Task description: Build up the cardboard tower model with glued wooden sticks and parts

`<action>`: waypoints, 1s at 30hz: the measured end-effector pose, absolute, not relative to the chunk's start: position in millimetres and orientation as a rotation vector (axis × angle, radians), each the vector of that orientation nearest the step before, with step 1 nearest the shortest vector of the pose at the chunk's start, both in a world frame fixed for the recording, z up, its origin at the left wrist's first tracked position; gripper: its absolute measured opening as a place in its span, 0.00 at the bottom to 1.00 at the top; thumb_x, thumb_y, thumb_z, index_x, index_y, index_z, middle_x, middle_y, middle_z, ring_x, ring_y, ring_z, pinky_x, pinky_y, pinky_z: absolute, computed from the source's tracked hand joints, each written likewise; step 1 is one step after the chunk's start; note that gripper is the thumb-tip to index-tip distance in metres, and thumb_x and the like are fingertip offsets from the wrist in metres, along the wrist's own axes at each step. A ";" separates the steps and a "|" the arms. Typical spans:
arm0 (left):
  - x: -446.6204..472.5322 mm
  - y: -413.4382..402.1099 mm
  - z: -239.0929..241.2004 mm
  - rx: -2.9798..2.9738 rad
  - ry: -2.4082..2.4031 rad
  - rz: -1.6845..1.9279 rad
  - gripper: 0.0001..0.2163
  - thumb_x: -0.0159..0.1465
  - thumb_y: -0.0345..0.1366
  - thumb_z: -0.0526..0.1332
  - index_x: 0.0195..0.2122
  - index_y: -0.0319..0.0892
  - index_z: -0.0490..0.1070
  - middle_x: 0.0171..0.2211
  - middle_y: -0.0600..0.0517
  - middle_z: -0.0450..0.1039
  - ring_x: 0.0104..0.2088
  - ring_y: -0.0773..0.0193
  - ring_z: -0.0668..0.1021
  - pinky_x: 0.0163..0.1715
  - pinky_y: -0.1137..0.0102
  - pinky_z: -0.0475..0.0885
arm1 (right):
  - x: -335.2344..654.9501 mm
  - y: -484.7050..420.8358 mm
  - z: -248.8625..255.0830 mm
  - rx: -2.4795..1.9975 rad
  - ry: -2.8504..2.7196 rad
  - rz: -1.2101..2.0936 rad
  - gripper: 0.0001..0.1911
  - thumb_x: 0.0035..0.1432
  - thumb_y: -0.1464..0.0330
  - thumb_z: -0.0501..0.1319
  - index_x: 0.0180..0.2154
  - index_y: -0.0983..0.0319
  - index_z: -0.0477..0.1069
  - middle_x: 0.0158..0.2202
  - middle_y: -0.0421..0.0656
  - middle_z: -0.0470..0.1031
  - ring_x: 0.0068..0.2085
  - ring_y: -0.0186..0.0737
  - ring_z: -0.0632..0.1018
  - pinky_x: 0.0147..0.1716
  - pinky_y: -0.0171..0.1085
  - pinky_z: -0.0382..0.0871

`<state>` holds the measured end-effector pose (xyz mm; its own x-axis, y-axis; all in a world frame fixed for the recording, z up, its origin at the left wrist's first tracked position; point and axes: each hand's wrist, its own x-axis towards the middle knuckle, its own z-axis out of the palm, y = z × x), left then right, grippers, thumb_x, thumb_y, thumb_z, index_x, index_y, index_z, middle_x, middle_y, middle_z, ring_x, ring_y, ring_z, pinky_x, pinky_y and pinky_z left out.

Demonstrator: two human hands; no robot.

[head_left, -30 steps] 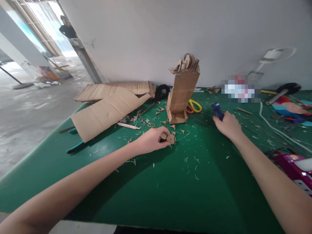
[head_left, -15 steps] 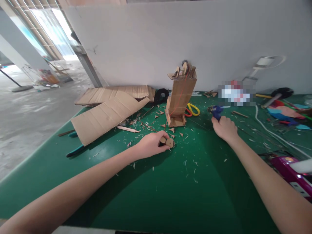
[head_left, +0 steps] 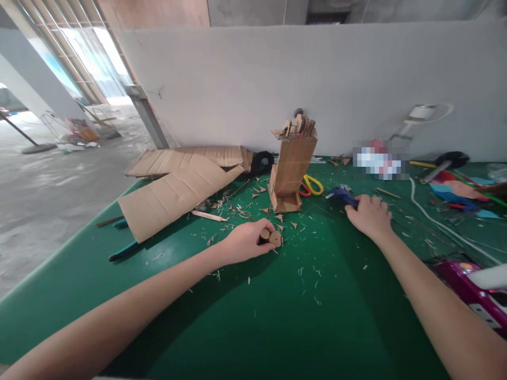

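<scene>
My left hand point(head_left: 249, 240) is at the middle of the green table, its thumb and fingers pinching small round cardboard discs point(head_left: 276, 239). A thin red string runs from near these fingers up the front of a cardboard tower point(head_left: 293, 166), which has cardboard pieces and a dark knob at its top. On the right, my right hand point(head_left: 371, 217) is closed at the end of a blue tool that looks like a glue gun point(head_left: 344, 196), with a pale tip pointing left. The hand partly hides its handle.
Cardboard sheets point(head_left: 178, 198) lie left, over teal-handled tools point(head_left: 123, 252). A pencil-like stick point(head_left: 209, 216) and scraps surround the tower. Scissors with yellow and red handles point(head_left: 314, 185) lie behind it. A purple power strip point(head_left: 461, 277) and white cable point(head_left: 414, 198) are at right.
The glue gun has turned, its pale tip now pointing left, and my right hand has shifted slightly. My left hand keeps the discs in place. The view has tilted up a little.
</scene>
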<state>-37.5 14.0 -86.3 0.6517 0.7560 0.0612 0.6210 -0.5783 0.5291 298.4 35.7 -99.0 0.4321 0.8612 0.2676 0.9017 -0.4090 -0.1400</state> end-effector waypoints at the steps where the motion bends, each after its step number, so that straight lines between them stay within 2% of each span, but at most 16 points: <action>1: -37.7 14.0 -86.4 2.405 1.072 0.385 0.15 0.57 0.42 0.60 0.43 0.44 0.64 0.31 0.53 0.71 0.30 0.63 0.74 0.27 0.70 0.65 | 297.5 34.9 -97.6 -2.411 -1.509 -0.219 0.21 0.56 0.59 0.50 0.47 0.63 0.65 0.47 0.56 0.65 0.49 0.59 0.66 0.42 0.51 0.60; 4: -38.4 13.5 -85.8 2.436 1.049 0.371 0.14 0.58 0.43 0.59 0.43 0.45 0.64 0.33 0.52 0.72 0.33 0.62 0.75 0.29 0.70 0.66 | 290.5 29.6 -91.1 -2.236 -1.521 -0.398 0.18 0.55 0.64 0.50 0.45 0.63 0.67 0.45 0.54 0.65 0.48 0.57 0.66 0.43 0.50 0.60; 7: -38.8 12.8 -83.2 2.519 1.049 0.352 0.16 0.59 0.44 0.58 0.46 0.44 0.63 0.41 0.50 0.71 0.38 0.60 0.75 0.34 0.68 0.68 | 276.6 22.4 -84.4 -1.945 -1.644 -0.593 0.15 0.54 0.68 0.50 0.42 0.64 0.68 0.41 0.52 0.67 0.45 0.53 0.67 0.41 0.46 0.60; 9: -39.1 12.8 -79.9 2.571 1.075 0.309 0.20 0.60 0.48 0.56 0.50 0.43 0.62 0.44 0.47 0.68 0.38 0.59 0.75 0.35 0.67 0.69 | 264.9 18.0 -81.6 -1.780 -1.761 -0.636 0.13 0.54 0.68 0.51 0.40 0.63 0.68 0.40 0.50 0.67 0.43 0.50 0.67 0.40 0.44 0.60; 13: -42.9 14.6 -70.9 2.598 1.176 0.267 0.25 0.62 0.55 0.49 0.52 0.43 0.63 0.43 0.47 0.67 0.35 0.61 0.75 0.33 0.67 0.69 | 245.7 12.1 -81.3 -1.591 -1.979 -0.581 0.12 0.55 0.70 0.51 0.40 0.62 0.68 0.38 0.49 0.68 0.42 0.50 0.68 0.41 0.45 0.59; 15: -47.3 17.1 -66.2 2.634 1.263 0.294 0.23 0.64 0.53 0.46 0.48 0.43 0.66 0.43 0.47 0.67 0.36 0.60 0.74 0.36 0.65 0.69 | 241.9 10.5 -83.0 -1.533 -2.056 -0.531 0.12 0.55 0.71 0.51 0.41 0.61 0.68 0.38 0.49 0.69 0.42 0.50 0.68 0.41 0.45 0.59; 18: -54.9 27.3 -59.1 2.804 1.499 0.441 0.19 0.66 0.48 0.46 0.42 0.41 0.70 0.45 0.44 0.66 0.47 0.53 0.68 0.46 0.60 0.65 | 242.4 9.5 -86.1 -1.480 -2.113 -0.481 0.13 0.55 0.72 0.51 0.41 0.61 0.68 0.39 0.49 0.69 0.42 0.50 0.69 0.41 0.46 0.60; 21: -60.6 50.0 -53.0 2.845 1.816 0.567 0.17 0.67 0.41 0.44 0.45 0.41 0.69 0.48 0.43 0.66 0.50 0.51 0.64 0.48 0.57 0.62 | 245.2 9.7 -88.2 -1.478 -2.131 -0.443 0.13 0.55 0.73 0.50 0.41 0.61 0.68 0.39 0.49 0.70 0.42 0.50 0.69 0.40 0.45 0.60; 26: -62.6 100.0 -54.5 2.665 1.983 0.092 0.15 0.64 0.36 0.50 0.46 0.35 0.70 0.48 0.38 0.68 0.50 0.48 0.67 0.44 0.60 0.66 | 246.4 11.1 -92.2 -1.496 -2.156 -0.388 0.13 0.55 0.73 0.50 0.40 0.63 0.69 0.38 0.48 0.70 0.39 0.48 0.69 0.39 0.44 0.61; 30: -58.4 118.3 -60.1 2.638 1.976 0.005 0.13 0.61 0.29 0.50 0.40 0.34 0.73 0.42 0.38 0.73 0.46 0.51 0.72 0.41 0.63 0.68 | 247.3 13.1 -96.5 -1.473 -2.199 -0.329 0.13 0.55 0.74 0.50 0.40 0.63 0.69 0.38 0.48 0.71 0.39 0.47 0.70 0.38 0.44 0.61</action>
<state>-58.4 118.3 -60.1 0.2853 0.9537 0.0948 0.9542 -0.2734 -0.1214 247.3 13.1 -96.5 -0.3133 0.8040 0.5054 0.9168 0.3949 -0.0600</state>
